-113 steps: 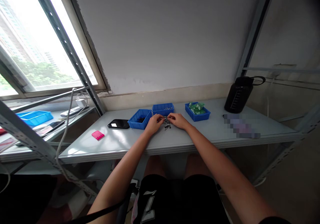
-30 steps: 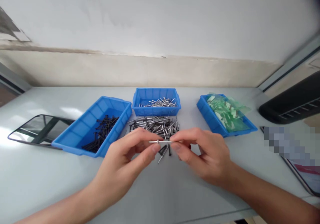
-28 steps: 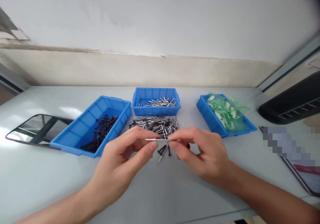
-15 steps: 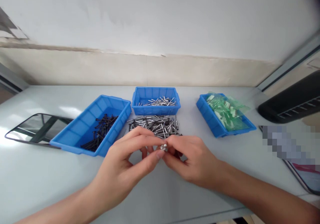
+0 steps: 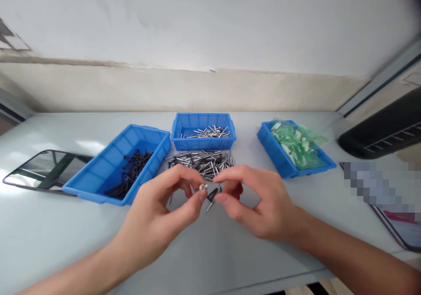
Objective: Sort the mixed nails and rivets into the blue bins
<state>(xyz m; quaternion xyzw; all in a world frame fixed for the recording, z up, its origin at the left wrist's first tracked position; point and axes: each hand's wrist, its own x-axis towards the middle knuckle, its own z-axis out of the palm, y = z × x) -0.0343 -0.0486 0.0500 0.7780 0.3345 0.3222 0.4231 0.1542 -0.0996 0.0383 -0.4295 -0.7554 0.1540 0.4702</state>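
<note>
Between its thumb and index finger, my left hand (image 5: 164, 211) pinches a few small silver rivets (image 5: 203, 187), their round heads turned toward me. Just to the right, my right hand (image 5: 259, 203) has thumb and forefinger apart, with nothing visible between their tips. Its other fingers are curled and partly hidden. Beyond both hands lies a mixed pile (image 5: 207, 161) of silver rivets and black pieces, loose on the table. Several pieces (image 5: 213, 196) from it show in the gap between my hands.
At left, a blue bin (image 5: 98, 168) holds black screw-like pieces. A second blue bin (image 5: 204, 143) with silver rivets stands behind the pile. The right blue bin (image 5: 283, 157) holds green plastic bags (image 5: 297, 146). A dark-framed glass panel (image 5: 42, 172), a black bottle (image 5: 378, 128) and a phone (image 5: 401, 229) lie at the sides.
My right hand has let go of the silver rivets and drawn away to the right, its fingertips parting. My left hand has shifted slightly left, keeping the rivets pinched.
</note>
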